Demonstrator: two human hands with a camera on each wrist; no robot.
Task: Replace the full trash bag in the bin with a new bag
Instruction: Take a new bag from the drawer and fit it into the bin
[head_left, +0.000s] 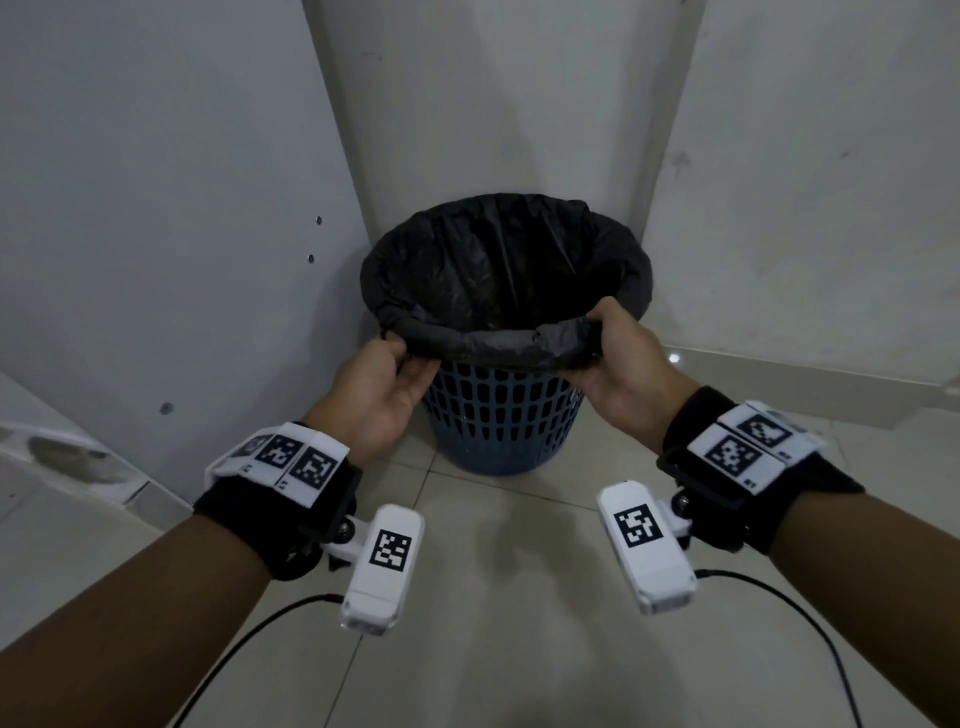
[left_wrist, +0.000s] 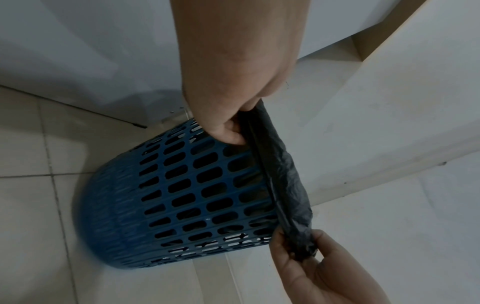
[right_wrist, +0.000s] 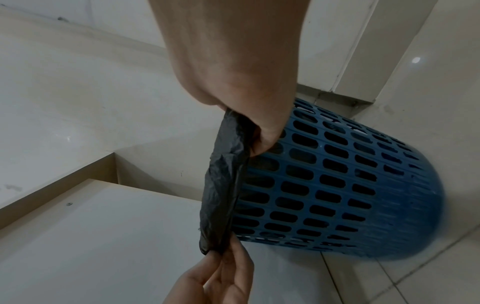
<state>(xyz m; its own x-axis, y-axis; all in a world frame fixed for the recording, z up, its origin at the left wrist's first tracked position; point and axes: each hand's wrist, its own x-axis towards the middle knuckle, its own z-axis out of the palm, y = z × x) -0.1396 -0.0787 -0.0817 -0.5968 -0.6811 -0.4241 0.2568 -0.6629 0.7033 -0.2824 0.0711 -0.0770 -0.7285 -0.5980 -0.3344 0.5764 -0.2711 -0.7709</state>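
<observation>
A blue perforated plastic bin stands on the tiled floor in a corner. A black trash bag lines it, with its edge folded over the rim all round. The bag's inside looks dark and I cannot see any contents. My left hand pinches the rolled near edge of the bag at the left. My right hand pinches the same edge at the right. In the left wrist view the left hand holds the bag edge against the bin. In the right wrist view the right hand grips the bag edge.
White wall panels stand close behind and left of the bin, with a corner column behind it. A low ledge runs along the right wall. A white object sits at the left edge. Tiled floor lies in front.
</observation>
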